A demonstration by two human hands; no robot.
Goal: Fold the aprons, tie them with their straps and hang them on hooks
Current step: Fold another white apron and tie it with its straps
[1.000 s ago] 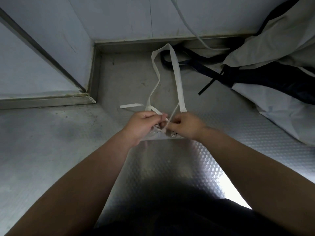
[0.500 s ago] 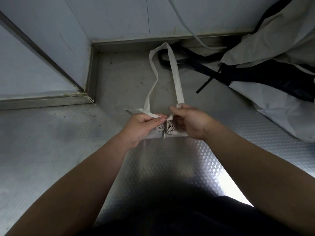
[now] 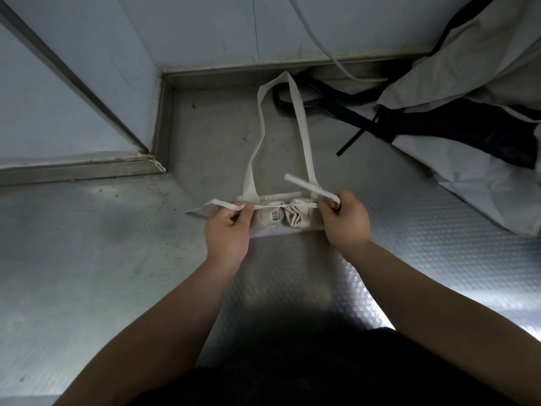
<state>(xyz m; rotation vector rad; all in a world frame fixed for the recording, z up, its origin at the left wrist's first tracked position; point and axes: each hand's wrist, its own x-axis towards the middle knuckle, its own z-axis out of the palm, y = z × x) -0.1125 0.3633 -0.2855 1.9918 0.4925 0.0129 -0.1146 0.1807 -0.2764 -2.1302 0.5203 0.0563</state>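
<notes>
We see the left hand (image 3: 229,230) pinching one end of a thin cream cloth strap (image 3: 222,204) between thumb and forefinger. The right hand (image 3: 347,222) is curled round the other end, whose flat tail sticks out up and to the left. Between the two hands the strap runs in a straight, tight line over a small knot. The knot sits on top of the folded cream cloth apron (image 3: 292,219), a narrow oblong bundle with two bunched rolls of fabric showing on its upper face. The bundle lies flat on the stainless-steel counter (image 3: 292,273), between the hands and touching both. From its far edge a wide cream neck loop (image 3: 301,121) stretches away across the metal, its bend reaching almost to the raised steel rim (image 3: 234,73) at the back. Near us the counter is embossed with a fine dimpled pattern that catches the light, while farther off and to the left it is smoother, duller and spotted. To the left we have open metal up to a steel-trimmed corner where pale blue-grey wall panels (image 3: 205,30) jut forward. To the right the room is tighter: a heap of white and dark navy aprons (image 3: 480,183) is slumped there, well apart from the right hand, with dark straps trailing behind the neck loop. A grey cable (image 3: 316,36) hangs down the back wall to that heap.
</notes>
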